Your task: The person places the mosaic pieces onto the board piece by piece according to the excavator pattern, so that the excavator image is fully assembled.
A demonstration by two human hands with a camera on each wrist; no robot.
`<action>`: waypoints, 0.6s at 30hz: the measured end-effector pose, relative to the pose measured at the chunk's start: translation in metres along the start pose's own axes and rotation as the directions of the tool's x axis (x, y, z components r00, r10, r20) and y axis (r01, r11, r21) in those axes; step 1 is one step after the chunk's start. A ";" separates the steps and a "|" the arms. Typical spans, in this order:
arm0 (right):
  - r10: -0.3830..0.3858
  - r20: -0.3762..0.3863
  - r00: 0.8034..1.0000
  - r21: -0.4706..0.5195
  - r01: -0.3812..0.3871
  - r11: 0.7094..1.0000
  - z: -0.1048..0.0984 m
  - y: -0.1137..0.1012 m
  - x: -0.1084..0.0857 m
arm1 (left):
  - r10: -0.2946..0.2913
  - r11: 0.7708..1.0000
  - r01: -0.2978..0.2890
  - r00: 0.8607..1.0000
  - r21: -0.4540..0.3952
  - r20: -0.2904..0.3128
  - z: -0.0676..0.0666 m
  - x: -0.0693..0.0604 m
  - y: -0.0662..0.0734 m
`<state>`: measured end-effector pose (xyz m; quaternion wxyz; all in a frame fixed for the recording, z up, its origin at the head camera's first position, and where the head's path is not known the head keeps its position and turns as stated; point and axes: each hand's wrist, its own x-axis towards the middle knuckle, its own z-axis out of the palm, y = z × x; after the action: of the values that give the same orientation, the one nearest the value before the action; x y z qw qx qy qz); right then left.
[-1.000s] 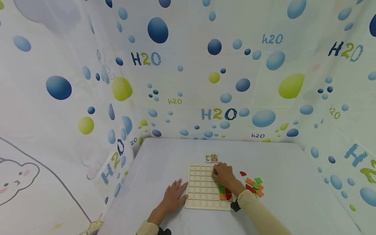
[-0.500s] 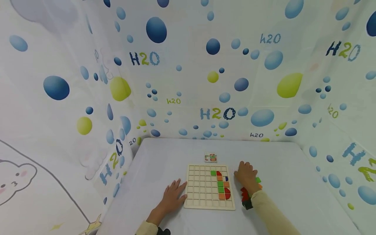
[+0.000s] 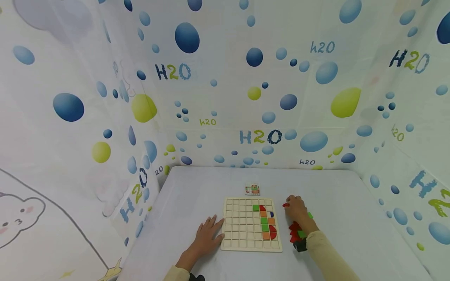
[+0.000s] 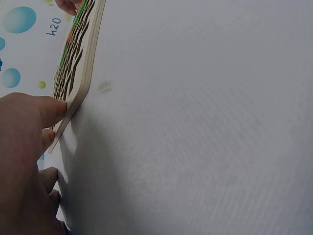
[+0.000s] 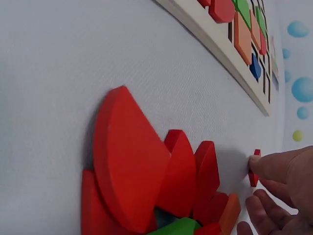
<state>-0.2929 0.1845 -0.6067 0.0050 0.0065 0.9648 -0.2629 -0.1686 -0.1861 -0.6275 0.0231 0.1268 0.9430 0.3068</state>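
Note:
Fingers spread, my left hand [image 3: 208, 235] rests at the left edge of the wooden grid board [image 3: 239, 230], touching its side. In the left wrist view its fingertips meet the board's rim [image 4: 87, 73]. Right of the board, my right hand [image 3: 298, 210] pinches a red quarter-circle tile [image 3: 286, 205]; the right wrist view shows that red tile [image 5: 255, 169] at the thumb and fingertips. Green, orange, red and blue tiles sit in cells on the board's right part, among them a green tile [image 3: 264, 221] and a small blue tile [image 3: 271, 214].
Loose red tiles [image 5: 132, 161] lie in a pile under my right wrist, with a green tile [image 3: 301, 234] and an orange tile [image 5: 229, 215] among them. A small pattern card [image 3: 252, 189] lies behind the board. Printed cloth walls [image 3: 225, 97] enclose the white table [image 3: 197, 187].
My right hand left the board and moved right to the loose tiles, where it now pinches a red tile. A green and a red tile show in the upper cells it had covered. My left hand stayed.

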 end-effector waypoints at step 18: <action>-0.068 0.011 0.998 0.015 0.068 0.998 -0.003 0.004 -0.007 | 0.030 0.999 -0.029 0.999 0.017 -0.019 -0.001 0.000 0.001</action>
<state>-0.2860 0.1892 -0.6055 0.0015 -0.0277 0.9624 -0.2702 -0.1684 -0.1857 -0.6257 0.0086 0.1379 0.9438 0.3002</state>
